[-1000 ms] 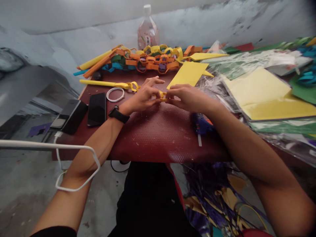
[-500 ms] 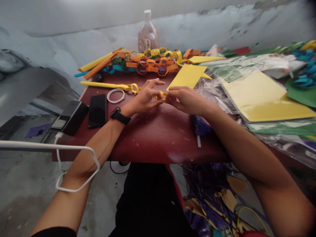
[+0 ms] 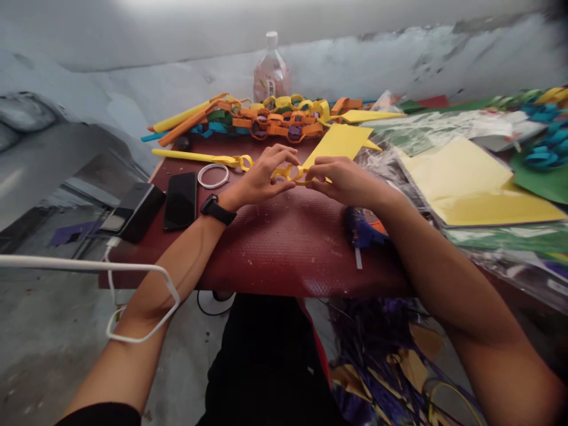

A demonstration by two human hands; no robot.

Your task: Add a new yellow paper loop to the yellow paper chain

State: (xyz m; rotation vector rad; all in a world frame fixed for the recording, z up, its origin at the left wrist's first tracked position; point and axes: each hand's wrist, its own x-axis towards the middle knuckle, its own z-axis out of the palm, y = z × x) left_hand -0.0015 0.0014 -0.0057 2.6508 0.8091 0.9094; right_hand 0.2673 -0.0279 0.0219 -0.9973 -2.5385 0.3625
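Above the dark red tabletop (image 3: 284,248), a chain of yellow paper loops (image 3: 294,174) spans the gap between my two hands. My left hand (image 3: 268,174) is beside the loops with thumb and fingers spread apart, not closed around them. My right hand (image 3: 335,177) pinches the last loop at the chain's right end between thumb and fingertips. More linked yellow rings (image 3: 245,162) and a long folded yellow paper strip (image 3: 189,155) lie left of my left hand. A flat yellow paper sheet (image 3: 339,141) rests just behind my right hand.
A blue glue gun (image 3: 361,228) lies beside my right forearm. On the left are a phone (image 3: 180,201), a white ring (image 3: 213,167) and a dark box (image 3: 135,210). Colourful paper chains (image 3: 284,121) and a plastic bottle (image 3: 271,74) stand behind; yellow sheets (image 3: 479,183) lie right.
My hands have drawn slightly apart, and the left thumb and fingers have spread wider. More of the yellow loops shows between them. The whole view has shifted slightly.
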